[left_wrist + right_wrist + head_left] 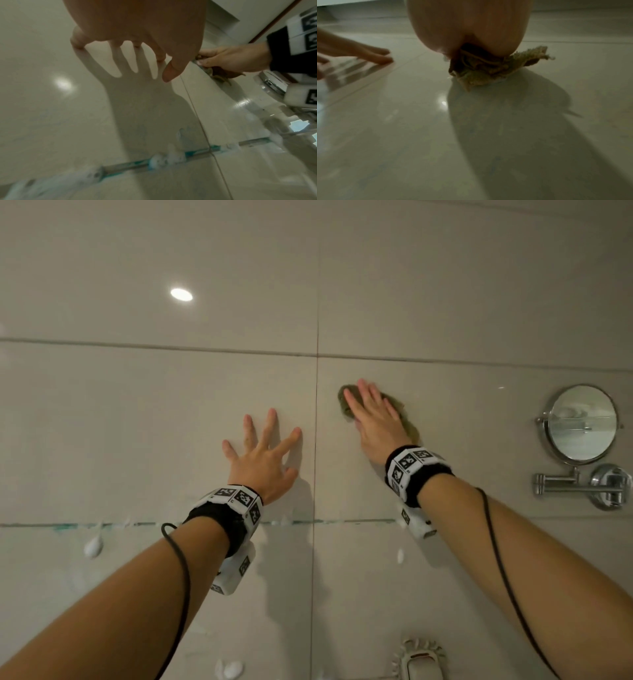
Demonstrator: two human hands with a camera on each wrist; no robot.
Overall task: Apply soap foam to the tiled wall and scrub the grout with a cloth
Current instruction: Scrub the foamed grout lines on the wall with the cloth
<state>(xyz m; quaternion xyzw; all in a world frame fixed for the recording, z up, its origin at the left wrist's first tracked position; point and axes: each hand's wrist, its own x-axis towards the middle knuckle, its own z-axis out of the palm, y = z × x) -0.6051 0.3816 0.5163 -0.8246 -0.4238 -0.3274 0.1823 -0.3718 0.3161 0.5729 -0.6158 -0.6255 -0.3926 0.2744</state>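
Pressing the olive cloth [407, 424] flat against the tiled wall [479, 302] with the right hand [375, 419], fingers straight and laid over it, not curled round. Probably flat like that to spread pressure for scrubbing. Sitting just right of the vertical grout line [317, 419], not on it yet. Left hand [263, 455] splayed wide on the tile across that line, holding nothing, likely just bracing. Soap foam [93, 546] well below both hands, along the lower horizontal joint, with teal streaks. Shaving mirror [582, 422] off to the right of the cloth hand.
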